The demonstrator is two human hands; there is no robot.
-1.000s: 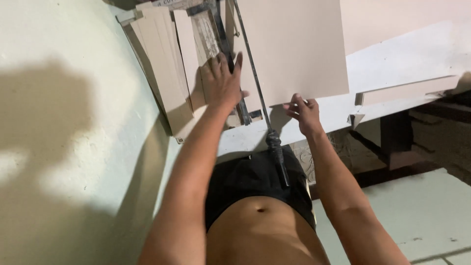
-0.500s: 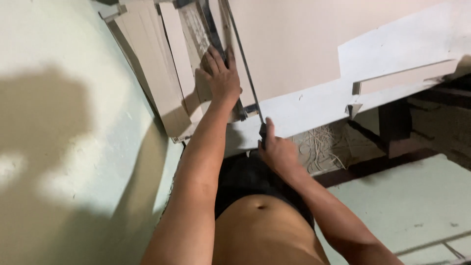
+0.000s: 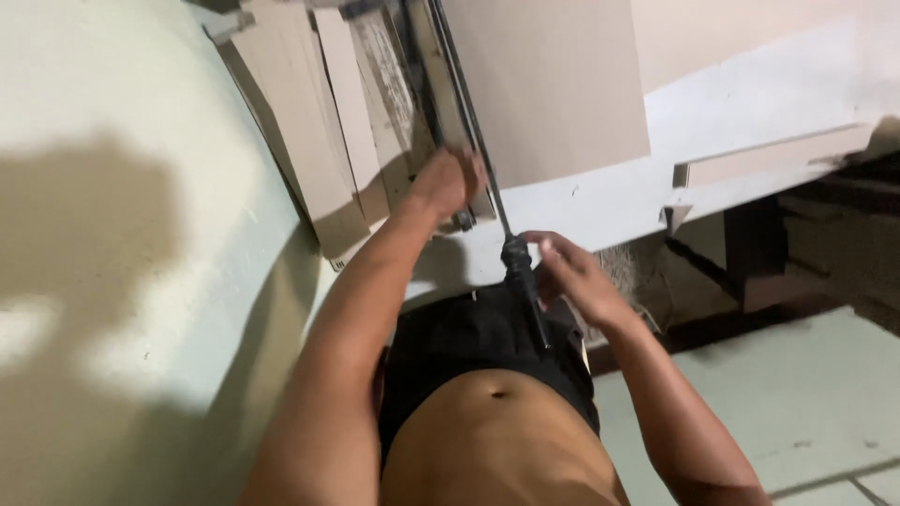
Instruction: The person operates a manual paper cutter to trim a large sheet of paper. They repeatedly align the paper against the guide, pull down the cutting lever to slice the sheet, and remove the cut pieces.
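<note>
My right hand (image 3: pixel 572 276) sits nearest, just right of the black grip (image 3: pixel 525 286) of the cutter handle; the fingers are loosely curled and blurred, and I cannot tell whether they grasp the grip or only brush it. The grip hangs over the near edge of the white bench (image 3: pixel 609 201), above my black shorts (image 3: pixel 478 347). From the grip a thin dark rod (image 3: pixel 469 122) runs away to the far side, along the metal rail of the tile cutter (image 3: pixel 427 84).

My left hand (image 3: pixel 448 183) lies a little farther in, left of the rod, fingers pressed together and flat on the cutter's base, the fingertips against the rail. Right of the rod a large beige tile (image 3: pixel 553 84) lies flat on the cutter. Left of my left hand several narrow beige tile strips (image 3: pixel 323 141) lie side by side, reaching to the bench's left edge. Farther right on the bench a slim offcut (image 3: pixel 778 155) lies apart from the tile.
</note>
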